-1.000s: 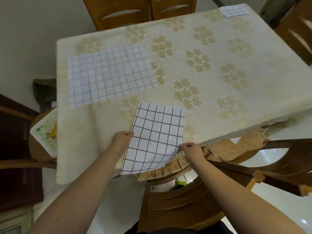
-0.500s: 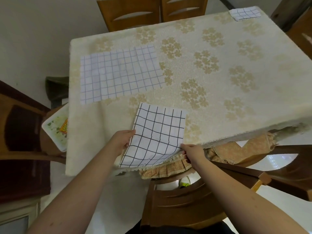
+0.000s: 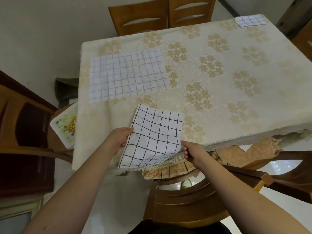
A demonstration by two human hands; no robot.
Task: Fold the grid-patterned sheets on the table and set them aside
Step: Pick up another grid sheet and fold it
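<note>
Left hand (image 3: pixel 119 140) and right hand (image 3: pixel 194 152) hold grid sheet (image 3: pixel 154 138)

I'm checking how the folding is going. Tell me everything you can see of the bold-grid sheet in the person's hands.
The bold-grid sheet is white with thick black lines forming large squares. It looks thin, soft and slightly wrinkled. It lies at the near edge of the table, its near end overhanging the tablecloth's edge. The left hand holds its left edge; the right hand pinches its near right corner, which is lifted.
</note>
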